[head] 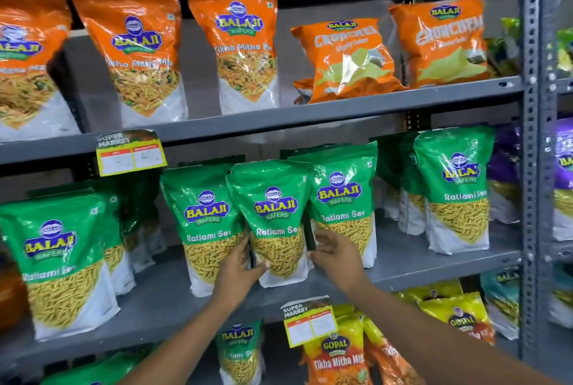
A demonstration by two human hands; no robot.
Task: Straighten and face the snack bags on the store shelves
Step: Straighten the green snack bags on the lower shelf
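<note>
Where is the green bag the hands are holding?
The held green bag stands mid-frame on the middle shelf, between two matching green bags, with the left hand and right hand at its sides.

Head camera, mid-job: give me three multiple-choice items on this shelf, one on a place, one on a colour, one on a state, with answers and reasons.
1. On which shelf is the bag that the hands hold?
A. top
B. middle
C. bottom

2. What colour are the top-shelf bags?
A. orange
B. purple
C. green

3. How is the held bag gripped?
A. by one hand at its top
B. by two hands at its lower sides
C. not touched

Answers:
1 B: it stands on the middle shelf among other green bags.
2 A: the top row is all orange.
3 B: the left hand and right hand flank its lower part.
</note>
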